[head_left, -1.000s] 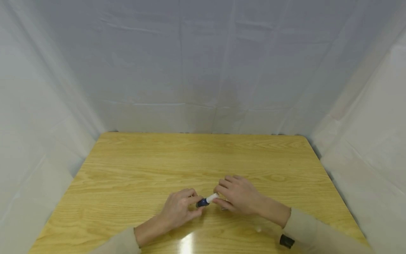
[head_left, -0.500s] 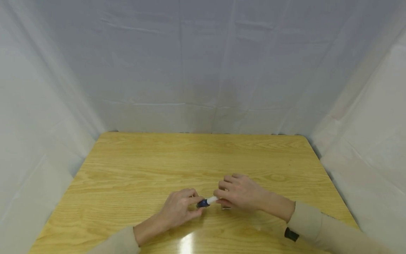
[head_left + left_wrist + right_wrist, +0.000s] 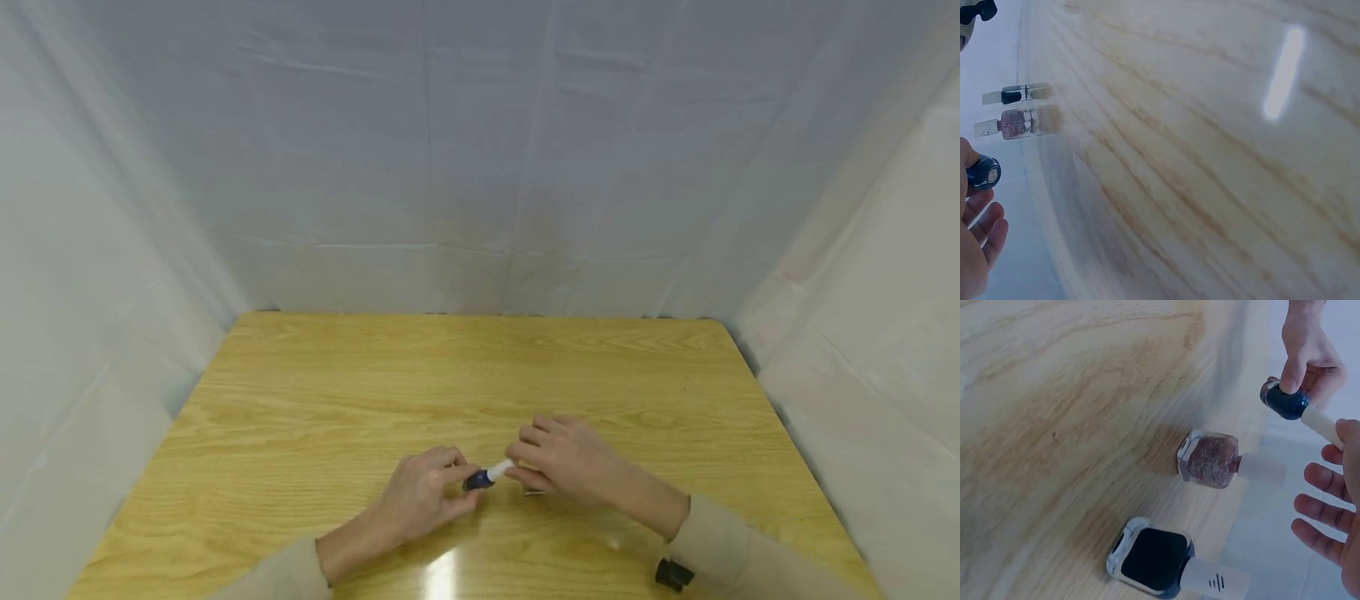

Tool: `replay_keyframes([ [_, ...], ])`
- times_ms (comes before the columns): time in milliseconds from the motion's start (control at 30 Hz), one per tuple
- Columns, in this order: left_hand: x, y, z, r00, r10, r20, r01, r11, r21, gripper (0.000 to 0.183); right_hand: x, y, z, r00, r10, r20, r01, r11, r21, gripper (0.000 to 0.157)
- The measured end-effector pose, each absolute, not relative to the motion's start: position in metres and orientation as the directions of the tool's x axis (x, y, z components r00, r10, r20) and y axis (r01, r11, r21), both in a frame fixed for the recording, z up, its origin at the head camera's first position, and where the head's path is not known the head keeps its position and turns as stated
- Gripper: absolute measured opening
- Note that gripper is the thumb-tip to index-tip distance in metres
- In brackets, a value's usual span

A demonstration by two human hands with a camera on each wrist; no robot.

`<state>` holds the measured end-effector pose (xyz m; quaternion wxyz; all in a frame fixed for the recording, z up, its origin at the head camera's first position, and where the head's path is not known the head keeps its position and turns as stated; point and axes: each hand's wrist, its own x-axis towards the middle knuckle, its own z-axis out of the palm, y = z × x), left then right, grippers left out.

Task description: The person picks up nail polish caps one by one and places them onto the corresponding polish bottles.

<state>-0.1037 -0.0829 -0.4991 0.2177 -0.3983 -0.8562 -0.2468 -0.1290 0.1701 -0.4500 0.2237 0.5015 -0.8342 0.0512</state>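
A small nail polish bottle (image 3: 477, 481), dark blue with a white cap (image 3: 500, 469), is held tilted above the table. My left hand (image 3: 423, 493) pinches the blue glass between thumb and fingers. The fingertips of my right hand (image 3: 573, 462) pinch the end of that cap, the other fingers spread apart in the right wrist view. Cap and bottle look joined. Two more polish bottles stand upright on the table near the right hand: a pinkish glitter bottle (image 3: 1213, 459) and a dark bottle (image 3: 1154, 557), both white-capped. The head view barely shows them.
The wood-grain table (image 3: 375, 383) has pale sheeting (image 3: 480, 167) hanging behind it and at both sides. A bright light reflection (image 3: 440, 575) lies near its front. A black strap or clip (image 3: 673, 575) sits by the right sleeve.
My right hand and forearm shifted slightly right and away, then came back left, fingers still at the cap. The left hand and the blue bottle stay almost still.
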Motion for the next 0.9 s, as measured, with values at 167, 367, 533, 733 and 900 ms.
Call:
replay_keyframes([
  [167, -0.103, -0.082, -0.5, -0.59, 0.572, 0.57, 0.785, 0.569, 0.242, 0.019, -0.124, 0.167, -0.453, -0.473, -0.768, 0.433, -0.837, 0.545, 0.054, 0.019],
  [367, -0.102, -0.081, -0.501, -0.597, 0.565, 0.57, 0.781, 0.571, 0.252, 0.02, -0.12, 0.163, -0.457, -0.533, -0.711, 0.459, -0.804, 0.594, -0.014, 0.024],
  [533, -0.102, -0.081, -0.503, -0.598, 0.561, 0.572, 0.781, 0.569, 0.259, 0.02, -0.119, 0.162, -0.461, -0.545, -0.699, 0.463, -0.786, 0.618, 0.008, 0.03],
  [733, -0.102, -0.082, -0.504, -0.585, 0.567, 0.581, 0.791, 0.556, 0.254, 0.02, -0.118, 0.163, -0.46, -0.529, -0.711, 0.463, -0.788, 0.614, 0.043, 0.028],
  [900, -0.102, -0.083, -0.502, -0.575, 0.573, 0.584, 0.8, 0.543, 0.256, 0.021, -0.118, 0.166, -0.455, -0.48, -0.752, 0.453, -0.814, 0.574, 0.091, 0.026],
])
